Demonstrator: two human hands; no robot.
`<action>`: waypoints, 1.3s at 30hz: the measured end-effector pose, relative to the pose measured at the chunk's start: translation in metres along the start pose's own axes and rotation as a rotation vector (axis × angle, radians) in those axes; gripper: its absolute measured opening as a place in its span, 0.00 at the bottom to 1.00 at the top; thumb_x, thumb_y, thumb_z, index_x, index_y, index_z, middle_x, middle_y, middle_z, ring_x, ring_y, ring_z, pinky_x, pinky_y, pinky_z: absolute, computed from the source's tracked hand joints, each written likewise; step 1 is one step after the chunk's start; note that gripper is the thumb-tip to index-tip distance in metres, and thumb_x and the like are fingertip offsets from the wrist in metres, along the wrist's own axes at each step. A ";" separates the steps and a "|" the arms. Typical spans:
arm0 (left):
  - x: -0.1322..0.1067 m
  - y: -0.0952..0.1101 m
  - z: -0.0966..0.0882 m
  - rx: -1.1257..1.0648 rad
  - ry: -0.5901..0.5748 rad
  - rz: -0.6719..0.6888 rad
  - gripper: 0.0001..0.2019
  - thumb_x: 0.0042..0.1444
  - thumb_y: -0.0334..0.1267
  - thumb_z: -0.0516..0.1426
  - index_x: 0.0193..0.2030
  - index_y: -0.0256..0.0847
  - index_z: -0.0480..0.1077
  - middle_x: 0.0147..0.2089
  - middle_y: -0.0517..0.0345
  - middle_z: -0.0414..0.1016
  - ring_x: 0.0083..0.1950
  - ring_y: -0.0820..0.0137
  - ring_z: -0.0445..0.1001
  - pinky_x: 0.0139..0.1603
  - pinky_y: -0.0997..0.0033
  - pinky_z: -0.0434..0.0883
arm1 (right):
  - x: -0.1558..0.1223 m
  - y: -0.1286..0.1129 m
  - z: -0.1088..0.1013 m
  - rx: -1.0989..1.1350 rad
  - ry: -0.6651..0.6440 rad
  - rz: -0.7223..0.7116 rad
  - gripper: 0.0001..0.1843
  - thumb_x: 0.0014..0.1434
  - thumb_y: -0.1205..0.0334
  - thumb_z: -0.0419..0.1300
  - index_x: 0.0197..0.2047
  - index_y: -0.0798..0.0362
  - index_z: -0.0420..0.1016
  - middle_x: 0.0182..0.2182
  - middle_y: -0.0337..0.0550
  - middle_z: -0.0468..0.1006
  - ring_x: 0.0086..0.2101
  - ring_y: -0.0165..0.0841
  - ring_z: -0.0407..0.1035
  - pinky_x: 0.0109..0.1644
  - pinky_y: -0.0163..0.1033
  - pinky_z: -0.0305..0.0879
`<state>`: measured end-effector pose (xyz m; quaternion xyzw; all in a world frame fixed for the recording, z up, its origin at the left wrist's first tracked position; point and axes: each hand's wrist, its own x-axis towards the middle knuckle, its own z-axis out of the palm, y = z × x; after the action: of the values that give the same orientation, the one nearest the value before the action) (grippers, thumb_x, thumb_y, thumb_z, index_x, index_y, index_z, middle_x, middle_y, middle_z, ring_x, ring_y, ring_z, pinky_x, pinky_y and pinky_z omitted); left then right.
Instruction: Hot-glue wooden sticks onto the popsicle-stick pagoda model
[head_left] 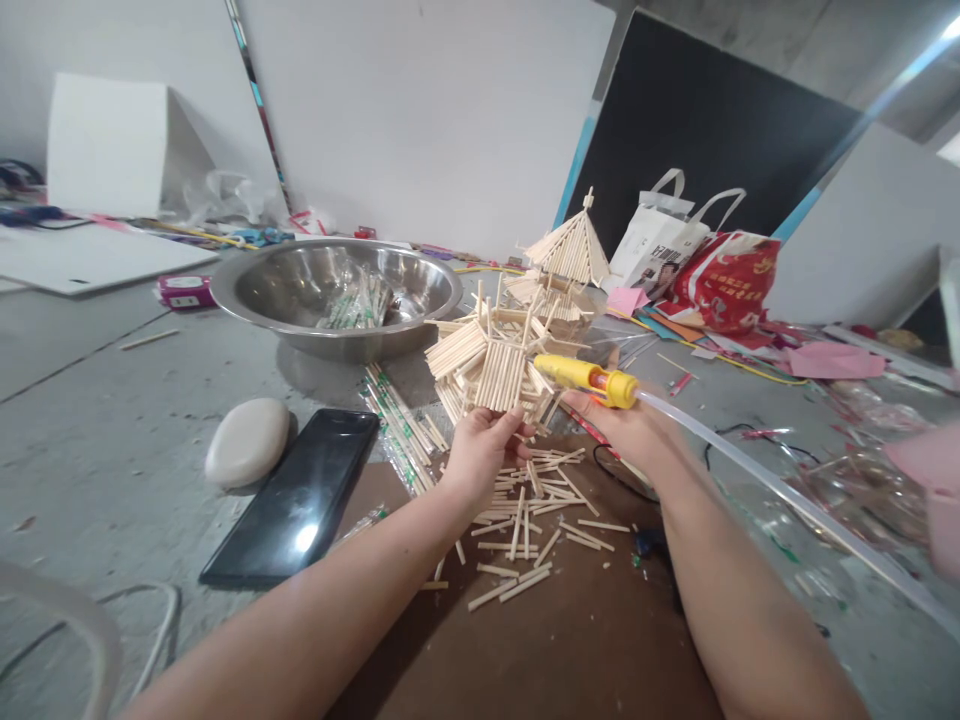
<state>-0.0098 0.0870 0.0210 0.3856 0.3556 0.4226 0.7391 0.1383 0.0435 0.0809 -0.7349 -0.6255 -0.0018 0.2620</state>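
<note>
My left hand [480,445] is closed on the lower edge of a small panel of glued wooden sticks [501,375], held upright against a stick model [487,360] on the floor. My right hand [630,430] grips a yellow glue gun [589,377] with its nozzle pointing left at the panel; a clear glue stick [787,500] trails back to the right. Several loose cut sticks [536,510] lie on a brown cardboard sheet [570,640] under both hands. A taller stick tower with a pointed roof [570,255] stands just behind.
A steel bowl [255,285] with wrapped chopsticks sits at back left. A black phone [300,500] and a white oval stone [247,440] lie left. Packed chopsticks [401,425] lie beside the cardboard. Bags [720,275] and paper scraps clutter the right.
</note>
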 end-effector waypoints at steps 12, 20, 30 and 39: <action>0.001 0.000 -0.003 0.025 -0.011 0.009 0.08 0.42 0.34 0.58 0.27 0.34 0.62 0.24 0.57 0.70 0.16 0.80 0.64 0.15 0.79 0.62 | 0.000 0.001 0.002 0.033 0.002 -0.011 0.25 0.47 0.40 0.48 0.38 0.49 0.72 0.32 0.43 0.76 0.33 0.38 0.69 0.32 0.41 0.63; 0.001 -0.001 -0.002 0.050 0.006 0.027 0.08 0.44 0.36 0.57 0.27 0.34 0.60 0.24 0.57 0.70 0.16 0.81 0.63 0.15 0.79 0.62 | 0.000 0.000 0.000 0.076 0.013 -0.017 0.24 0.47 0.41 0.49 0.37 0.49 0.71 0.32 0.43 0.76 0.33 0.38 0.69 0.33 0.41 0.63; 0.000 0.000 -0.001 0.039 0.033 0.023 0.10 0.42 0.37 0.58 0.26 0.35 0.60 0.23 0.59 0.69 0.14 0.81 0.62 0.13 0.80 0.60 | -0.001 0.000 0.003 0.080 0.038 -0.012 0.24 0.47 0.41 0.49 0.35 0.50 0.71 0.29 0.42 0.76 0.30 0.36 0.69 0.30 0.39 0.61; 0.000 0.000 0.000 0.026 0.043 0.031 0.10 0.41 0.37 0.58 0.26 0.36 0.60 0.23 0.59 0.70 0.14 0.81 0.62 0.14 0.79 0.60 | 0.000 -0.002 0.001 0.063 0.061 -0.053 0.21 0.47 0.42 0.50 0.33 0.50 0.71 0.27 0.41 0.75 0.29 0.35 0.69 0.28 0.37 0.61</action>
<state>-0.0099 0.0875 0.0205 0.3913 0.3709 0.4375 0.7196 0.1356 0.0436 0.0809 -0.7093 -0.6361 -0.0115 0.3037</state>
